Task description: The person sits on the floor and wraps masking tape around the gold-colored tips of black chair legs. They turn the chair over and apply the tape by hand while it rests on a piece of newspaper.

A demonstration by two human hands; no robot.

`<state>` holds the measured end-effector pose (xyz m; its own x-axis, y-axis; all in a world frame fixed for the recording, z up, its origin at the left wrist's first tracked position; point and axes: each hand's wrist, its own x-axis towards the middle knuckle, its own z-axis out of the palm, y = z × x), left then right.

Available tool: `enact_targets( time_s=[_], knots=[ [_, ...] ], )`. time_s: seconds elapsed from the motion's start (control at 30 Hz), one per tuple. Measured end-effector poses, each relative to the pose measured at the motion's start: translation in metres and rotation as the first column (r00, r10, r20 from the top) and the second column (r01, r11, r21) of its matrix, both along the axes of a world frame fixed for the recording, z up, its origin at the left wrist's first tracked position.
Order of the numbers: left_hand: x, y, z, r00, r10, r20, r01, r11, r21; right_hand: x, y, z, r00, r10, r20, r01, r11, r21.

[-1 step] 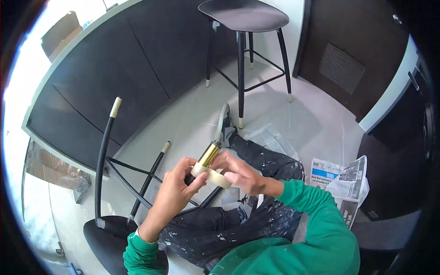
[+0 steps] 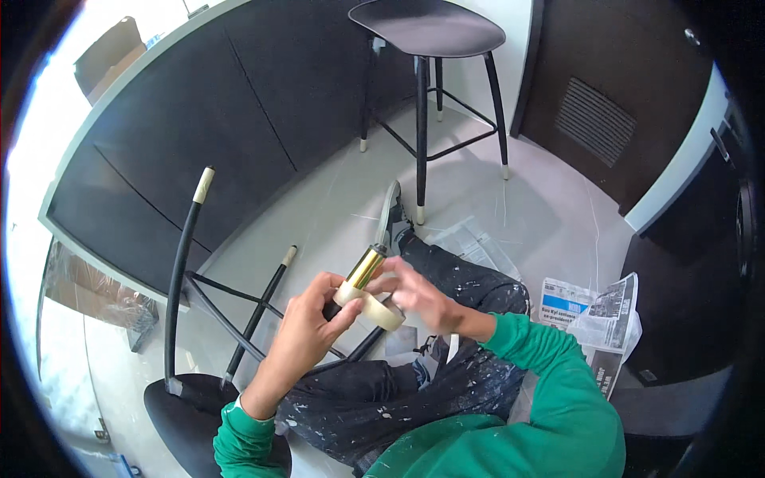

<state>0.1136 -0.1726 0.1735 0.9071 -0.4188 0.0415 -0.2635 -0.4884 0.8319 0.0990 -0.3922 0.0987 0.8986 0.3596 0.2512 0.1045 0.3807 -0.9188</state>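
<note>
My left hand (image 2: 307,319) is closed around a dark stool leg near its gold metal tip (image 2: 365,268), thumb in front. Just below the gold part, cream masking tape goes around the leg, and its roll (image 2: 381,312) hangs at the right side. Beside the roll, my right hand (image 2: 426,301) has its fingers apart and slightly blurred, reaching toward the gold tip. The upturned stool (image 2: 182,287) lies to my left. Two of its other legs end in tape-wrapped tips (image 2: 203,187).
Another black stool (image 2: 434,28) stands upright ahead, pale tips on its legs. Newspaper sheets (image 2: 594,315) lie on the tiled floor at right. Dark cabinet panels (image 2: 191,119) run along the left, and a dark louvred door (image 2: 613,80) is at the far right. My legs are folded beneath my hands.
My right thumb and fingers have come off the tape roll and shifted slightly up. The roll tilts a little lower. My left hand keeps its grip.
</note>
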Motion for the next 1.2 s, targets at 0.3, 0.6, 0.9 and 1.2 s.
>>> enact_targets(
  time_s=[0.3,0.6,0.9,1.2],
  knots=[
    [0.0,0.003,0.0,0.98,-0.055,0.19,0.035,0.994,0.107,0.107,-0.015,0.019,0.582,0.588,-0.561,-0.464,0.807,0.365],
    [-0.008,0.013,-0.006,0.936,0.022,0.353,-0.09,0.98,0.176,0.128,0.022,0.123,0.803,0.438,-0.404,-0.535,0.828,-0.166],
    [0.002,0.014,-0.011,0.975,0.054,0.214,-0.044,0.998,-0.053,0.004,0.023,0.156,0.984,0.151,0.099,-0.094,0.896,-0.435],
    [0.012,0.015,-0.006,0.955,-0.118,0.271,0.156,0.98,-0.124,-0.043,-0.041,0.061,0.844,0.047,0.535,0.337,0.73,-0.595]
  ],
)
